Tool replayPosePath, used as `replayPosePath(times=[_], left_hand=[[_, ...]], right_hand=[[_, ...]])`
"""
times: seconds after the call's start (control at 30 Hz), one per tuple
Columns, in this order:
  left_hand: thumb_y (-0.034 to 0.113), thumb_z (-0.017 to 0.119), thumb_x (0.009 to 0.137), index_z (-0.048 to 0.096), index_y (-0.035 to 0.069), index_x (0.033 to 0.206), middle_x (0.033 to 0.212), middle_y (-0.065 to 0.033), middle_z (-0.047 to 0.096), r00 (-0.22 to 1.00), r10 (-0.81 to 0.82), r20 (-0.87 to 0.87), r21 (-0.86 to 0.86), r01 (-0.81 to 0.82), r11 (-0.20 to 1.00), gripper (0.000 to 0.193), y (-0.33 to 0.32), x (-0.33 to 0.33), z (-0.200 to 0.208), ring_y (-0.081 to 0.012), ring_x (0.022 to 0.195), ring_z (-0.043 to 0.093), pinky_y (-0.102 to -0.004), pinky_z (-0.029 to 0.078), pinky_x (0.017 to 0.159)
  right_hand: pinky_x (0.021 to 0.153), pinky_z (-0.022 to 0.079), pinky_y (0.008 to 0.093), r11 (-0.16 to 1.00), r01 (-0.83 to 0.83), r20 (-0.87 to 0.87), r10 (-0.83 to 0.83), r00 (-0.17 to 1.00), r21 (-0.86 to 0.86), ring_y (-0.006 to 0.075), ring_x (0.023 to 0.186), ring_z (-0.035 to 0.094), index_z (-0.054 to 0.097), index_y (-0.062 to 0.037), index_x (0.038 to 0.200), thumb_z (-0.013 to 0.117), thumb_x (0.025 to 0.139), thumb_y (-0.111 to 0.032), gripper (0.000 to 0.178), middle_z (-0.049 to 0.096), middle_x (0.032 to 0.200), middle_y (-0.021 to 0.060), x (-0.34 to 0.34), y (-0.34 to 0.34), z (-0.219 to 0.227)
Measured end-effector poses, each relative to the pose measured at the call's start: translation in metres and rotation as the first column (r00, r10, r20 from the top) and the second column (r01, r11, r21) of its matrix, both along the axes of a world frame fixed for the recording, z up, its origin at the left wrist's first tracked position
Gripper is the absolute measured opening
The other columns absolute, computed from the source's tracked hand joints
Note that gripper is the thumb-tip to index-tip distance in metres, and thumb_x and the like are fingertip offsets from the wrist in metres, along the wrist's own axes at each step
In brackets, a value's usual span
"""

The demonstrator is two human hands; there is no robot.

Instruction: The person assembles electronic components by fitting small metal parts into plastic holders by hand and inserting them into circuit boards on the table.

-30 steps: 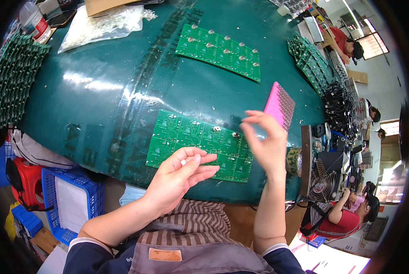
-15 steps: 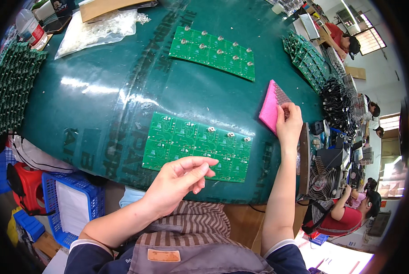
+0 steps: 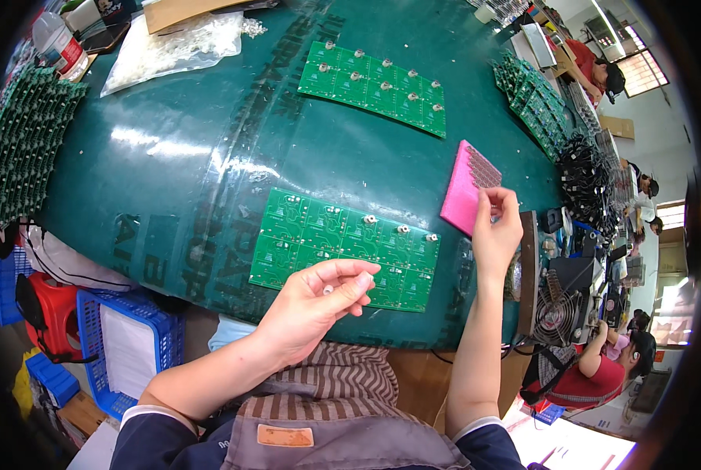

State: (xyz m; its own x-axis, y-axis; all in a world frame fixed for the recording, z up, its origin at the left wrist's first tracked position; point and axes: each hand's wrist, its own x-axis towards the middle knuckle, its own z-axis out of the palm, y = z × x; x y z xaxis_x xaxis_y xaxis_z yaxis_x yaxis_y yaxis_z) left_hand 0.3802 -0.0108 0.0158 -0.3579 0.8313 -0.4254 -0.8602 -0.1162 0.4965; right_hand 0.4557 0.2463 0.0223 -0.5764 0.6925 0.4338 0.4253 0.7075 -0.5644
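Note:
A green circuit board panel (image 3: 311,227) lies in front of me, with three small metal-and-white parts (image 3: 403,229) standing along its far right edge. My left hand (image 3: 315,305) is over its near edge, fingers curled, with a small white piece (image 3: 328,289) showing in them. To the right, a pink foam block (image 3: 461,194) carries rows of fine metal pieces (image 3: 485,168). My right hand (image 3: 497,231) is at its near right corner, thumb and forefinger pinched together; whatever they grip is too small to make out.
A second green panel (image 3: 374,90) with two rows of parts lies farther off. At the far left are a bag of white pieces (image 3: 174,51), a bottle (image 3: 59,45) and stacked boards (image 3: 21,149). More boards (image 3: 532,102) and a fan (image 3: 554,317) stand right. Other people sit beyond.
My right hand has drawn slightly back from the foam's pin rows toward its near corner. A white piece now shows in my left hand. The whole view has shifted slightly.

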Motion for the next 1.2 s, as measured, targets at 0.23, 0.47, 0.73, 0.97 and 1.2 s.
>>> replayPosePath(times=[0.23, 0.47, 0.73, 0.97, 1.2], left_hand=[[0.012, 0.062, 0.084, 0.057, -0.002, 0.108, 0.099, -0.0077, 0.061, 0.999, 0.009, 0.032, 0.053, -0.011, 0.999, 0.028, 0.002, 0.001, 0.005, -0.0107, 0.085, 0.057, -0.0230, 0.048, 0.075], [0.011, 0.064, 0.083, 0.058, -0.002, 0.107, 0.095, -0.0078, 0.063, 1.000, 0.010, 0.022, 0.052, -0.011, 0.999, 0.028, 0.004, 0.006, 0.003, -0.0107, 0.080, 0.059, -0.0226, 0.048, 0.072], [0.011, 0.063, 0.083, 0.050, -0.002, 0.116, 0.094, -0.0102, 0.063, 0.996, -0.081, -0.043, 0.065, 0.084, 0.994, 0.038, -0.001, 0.005, 0.003, -0.0119, 0.081, 0.060, -0.0234, 0.049, 0.071], [0.014, 0.051, 0.091, 0.043, 0.000, 0.121, 0.112, -0.0120, 0.054, 0.978, -0.208, -0.022, -0.008, 0.208, 0.978, 0.035, -0.007, 0.019, 0.008, -0.0150, 0.099, 0.053, -0.0291, 0.045, 0.084], [0.006, 0.041, 0.092, 0.041, -0.001, 0.122, 0.117, -0.0141, 0.050, 0.986, -0.163, 0.032, 0.011, 0.163, 0.987, 0.031, -0.013, 0.020, 0.001, -0.0176, 0.103, 0.051, -0.0316, 0.042, 0.089]], right_hand=[[0.078, 0.048, 0.0283, 0.523, -0.567, -0.447, 0.349, 0.823, -0.636, 0.0177, 0.087, 0.059, 0.054, 0.0033, 0.089, 0.058, 0.078, 0.012, 0.014, 0.059, 0.092, 0.0133, 0.022, -0.121, 0.031], [0.078, 0.048, 0.0283, 0.481, -0.563, -0.464, 0.320, 0.826, -0.672, 0.0178, 0.087, 0.060, 0.056, 0.0038, 0.087, 0.060, 0.077, 0.011, 0.013, 0.060, 0.090, 0.0131, 0.028, -0.123, 0.026], [0.074, 0.049, 0.0281, 0.539, -0.562, -0.357, 0.442, 0.823, -0.627, 0.0187, 0.083, 0.062, 0.063, 0.0021, 0.080, 0.066, 0.071, 0.008, 0.011, 0.064, 0.087, 0.0119, 0.032, -0.116, 0.025], [0.063, 0.047, 0.0270, 0.920, -0.314, 0.047, 0.333, 0.942, -0.232, 0.0188, 0.070, 0.062, 0.063, -0.0002, 0.077, 0.067, 0.070, 0.003, 0.009, 0.064, 0.075, 0.0094, 0.043, -0.080, 0.028], [0.064, 0.046, 0.0287, 0.911, -0.310, 0.202, 0.368, 0.907, -0.271, 0.0201, 0.069, 0.060, 0.062, 0.0003, 0.077, 0.067, 0.072, 0.000, 0.007, 0.063, 0.073, 0.0093, 0.045, -0.067, 0.023]])
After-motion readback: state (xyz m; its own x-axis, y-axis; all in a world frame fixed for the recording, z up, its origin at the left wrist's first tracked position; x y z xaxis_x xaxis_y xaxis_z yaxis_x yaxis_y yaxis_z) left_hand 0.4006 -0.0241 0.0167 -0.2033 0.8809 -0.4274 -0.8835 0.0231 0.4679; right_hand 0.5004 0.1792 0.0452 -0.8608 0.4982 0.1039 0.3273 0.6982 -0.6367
